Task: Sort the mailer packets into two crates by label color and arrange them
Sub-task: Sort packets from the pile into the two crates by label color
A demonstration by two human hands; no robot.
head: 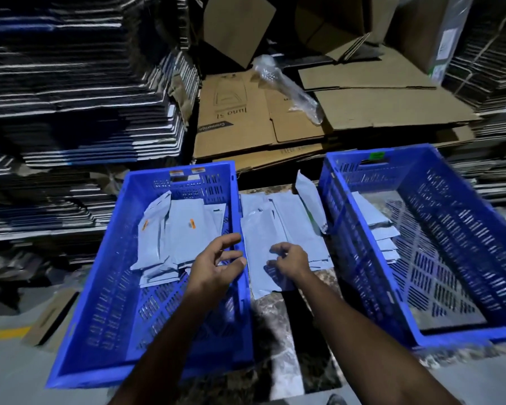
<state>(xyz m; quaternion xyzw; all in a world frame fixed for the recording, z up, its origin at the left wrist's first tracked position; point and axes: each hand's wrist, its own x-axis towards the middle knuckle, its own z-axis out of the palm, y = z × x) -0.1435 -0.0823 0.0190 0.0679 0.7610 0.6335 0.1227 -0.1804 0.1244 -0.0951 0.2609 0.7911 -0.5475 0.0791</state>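
Note:
Two blue plastic crates stand side by side. The left crate [79,331] carries orange labels on its far wall and holds several grey-blue mailer packets [184,229], some showing orange labels. The right crate [465,188] has a green label on its far rim and holds a small stack of packets [376,222] at its left side. Between the crates lies a loose pile of packets [287,211]. My left hand [216,263] hovers over the left crate's right wall with fingers spread and nothing in it. My right hand [291,257] pinches the top packet [256,238] of the pile.
One packet [308,200] leans upright against the right crate's left wall. Flattened cardboard boxes [246,121] and a clear plastic wrap [284,83] lie behind. Tall stacks of folded cartons [70,97] rise at left and right. A yellow floor line [3,333] shows at lower left.

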